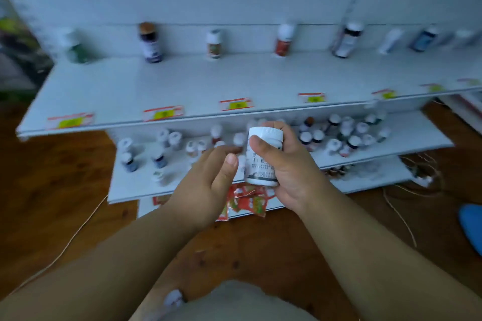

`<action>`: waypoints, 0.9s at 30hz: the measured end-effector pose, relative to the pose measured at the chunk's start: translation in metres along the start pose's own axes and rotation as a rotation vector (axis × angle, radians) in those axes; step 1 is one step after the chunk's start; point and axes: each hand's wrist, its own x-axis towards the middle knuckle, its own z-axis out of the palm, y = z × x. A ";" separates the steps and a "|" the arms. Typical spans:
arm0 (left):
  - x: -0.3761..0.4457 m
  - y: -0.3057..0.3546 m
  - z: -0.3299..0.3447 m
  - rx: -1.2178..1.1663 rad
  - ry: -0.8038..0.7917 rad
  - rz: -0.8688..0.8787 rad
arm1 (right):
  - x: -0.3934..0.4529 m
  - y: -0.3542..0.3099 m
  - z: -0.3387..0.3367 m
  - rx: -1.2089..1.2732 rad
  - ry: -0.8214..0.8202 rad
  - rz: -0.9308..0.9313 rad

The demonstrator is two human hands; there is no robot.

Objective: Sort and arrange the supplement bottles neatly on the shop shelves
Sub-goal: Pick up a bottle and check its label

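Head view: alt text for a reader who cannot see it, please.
The right hand grips a white supplement bottle upright before white shop shelves, the left hand open beside it. Single bottles line the upper shelf; many crowd the lower shelf.

The one camera sits on my head, facing forward and down, close over my hands [250,164]. The shelves [182,91] run from nine to three o'clock; the wooden floor [52,190] fills six o'clock.
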 end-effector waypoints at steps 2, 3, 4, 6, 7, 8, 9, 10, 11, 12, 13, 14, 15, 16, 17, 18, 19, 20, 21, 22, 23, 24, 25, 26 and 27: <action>0.021 0.034 0.048 0.054 -0.059 0.107 | -0.013 -0.025 -0.055 -0.033 0.098 -0.080; 0.031 0.052 0.073 0.069 -0.087 0.154 | -0.018 -0.036 -0.084 -0.061 0.158 -0.107; 0.041 0.070 0.098 0.074 -0.119 0.189 | -0.023 -0.049 -0.113 -0.093 0.218 -0.128; 0.059 0.104 0.148 0.068 -0.179 0.262 | -0.034 -0.073 -0.167 -0.158 0.322 -0.156; 0.066 0.121 0.171 0.065 -0.206 0.300 | -0.040 -0.086 -0.193 -0.175 0.365 -0.165; 0.075 0.137 0.192 0.061 -0.227 0.327 | -0.045 -0.099 -0.216 -0.182 0.396 -0.169; 0.083 0.152 0.211 0.059 -0.254 0.337 | -0.049 -0.111 -0.238 -0.185 0.418 -0.171; 0.091 0.166 0.229 0.060 -0.285 0.340 | -0.051 -0.121 -0.258 -0.189 0.435 -0.172; 0.100 0.177 0.245 0.065 -0.311 0.351 | -0.052 -0.130 -0.277 -0.196 0.450 -0.177; 0.110 0.186 0.260 0.077 -0.331 0.369 | -0.050 -0.139 -0.296 -0.196 0.464 -0.184; 0.122 0.195 0.274 0.093 -0.343 0.394 | -0.048 -0.147 -0.314 -0.185 0.482 -0.194; 0.136 0.203 0.288 0.108 -0.347 0.425 | -0.043 -0.156 -0.332 -0.170 0.500 -0.207; 0.151 0.210 0.301 0.124 -0.346 0.449 | -0.037 -0.164 -0.350 -0.160 0.519 -0.222; 0.167 0.218 0.314 0.137 -0.350 0.465 | -0.030 -0.172 -0.368 -0.159 0.536 -0.235; 0.183 0.227 0.327 0.145 -0.361 0.474 | -0.022 -0.181 -0.386 -0.167 0.555 -0.246; 0.201 0.236 0.341 0.150 -0.373 0.488 | -0.014 -0.190 -0.404 -0.182 0.575 -0.260; 0.220 0.245 0.356 0.147 -0.387 0.508 | -0.007 -0.200 -0.421 -0.203 0.595 -0.274; 0.240 0.253 0.372 0.139 -0.405 0.532 | 0.001 -0.210 -0.439 -0.229 0.616 -0.286; 0.261 0.262 0.388 0.135 -0.428 0.558 | 0.009 -0.220 -0.455 -0.252 0.639 -0.296; 0.280 0.270 0.405 0.138 -0.449 0.579 | 0.016 -0.231 -0.472 -0.268 0.665 -0.298; 0.297 0.279 0.422 0.150 -0.466 0.597 | 0.021 -0.241 -0.489 -0.278 0.697 -0.295; 0.312 0.289 0.437 0.160 -0.480 0.607 | 0.024 -0.251 -0.506 -0.288 0.733 -0.297; 0.325 0.302 0.452 0.170 -0.495 0.615 | 0.027 -0.262 -0.523 -0.304 0.769 -0.310; 0.337 0.315 0.467 0.178 -0.510 0.621 | 0.030 -0.272 -0.541 -0.323 0.795 -0.323; 0.348 0.327 0.482 0.179 -0.526 0.622 | 0.032 -0.281 -0.558 -0.336 0.813 -0.327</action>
